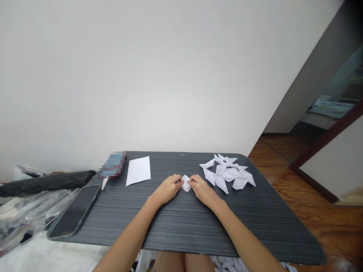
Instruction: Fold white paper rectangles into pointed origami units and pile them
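A small folded piece of white paper [186, 184] lies on the dark table between my two hands. My left hand [170, 187] pinches its left edge, fingers closed together. On the opposite edge my right hand [200, 189] does the same, fingertips pressed on the paper. The folded paper is diamond-shaped, with crease lines meeting near its middle. Right of my hands sits a pile of folded white paper pieces [231, 173] with pointed ends. A flat white sheet of paper [138, 171] lies to the left, apart from my left hand.
A phone [75, 211] rests at the table's left edge, near a blurred blue and red item [112, 165]. The dark table [187, 230] stands against a white wall [176, 75]. Plastic-wrapped things [36, 207] lie beyond its left side; wooden floor [309, 189] shows at right.
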Tool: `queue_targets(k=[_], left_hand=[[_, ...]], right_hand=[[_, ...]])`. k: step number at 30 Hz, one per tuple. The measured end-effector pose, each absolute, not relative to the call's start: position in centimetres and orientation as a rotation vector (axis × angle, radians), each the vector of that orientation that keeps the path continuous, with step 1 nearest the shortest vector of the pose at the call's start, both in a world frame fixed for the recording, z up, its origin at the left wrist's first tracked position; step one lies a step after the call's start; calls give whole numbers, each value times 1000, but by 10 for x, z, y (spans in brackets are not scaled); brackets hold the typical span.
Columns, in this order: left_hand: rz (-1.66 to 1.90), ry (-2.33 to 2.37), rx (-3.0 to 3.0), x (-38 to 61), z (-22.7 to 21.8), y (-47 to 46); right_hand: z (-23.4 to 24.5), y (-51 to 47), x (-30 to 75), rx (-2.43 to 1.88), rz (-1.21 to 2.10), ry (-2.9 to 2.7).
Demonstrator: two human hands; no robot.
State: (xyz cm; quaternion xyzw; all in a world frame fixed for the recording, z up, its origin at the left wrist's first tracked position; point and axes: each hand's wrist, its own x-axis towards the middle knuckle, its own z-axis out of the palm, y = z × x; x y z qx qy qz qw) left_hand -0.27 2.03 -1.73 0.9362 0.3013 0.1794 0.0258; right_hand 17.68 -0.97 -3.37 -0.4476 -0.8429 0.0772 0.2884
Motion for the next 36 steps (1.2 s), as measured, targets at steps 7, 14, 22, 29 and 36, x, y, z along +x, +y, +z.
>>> queue_targets(k=[7, 14, 22, 29, 36], left_hand=[[662, 906, 2697, -8, -33, 23], [571, 863, 2836, -3, -19, 16], [532, 804, 2927, -2, -19, 14], [630, 885, 2897, 4, -28, 16], [800, 947, 2603, -3, -39, 24]], right_hand=[[-36, -16, 177, -1263, 252, -2090], [-39, -16, 178, -1208, 145, -2195], [-39, -16, 177, -1167, 76, -2254], [-42, -15, 173, -1125, 36, -2206], [-38, -15, 173, -1177, 296, -2102]])
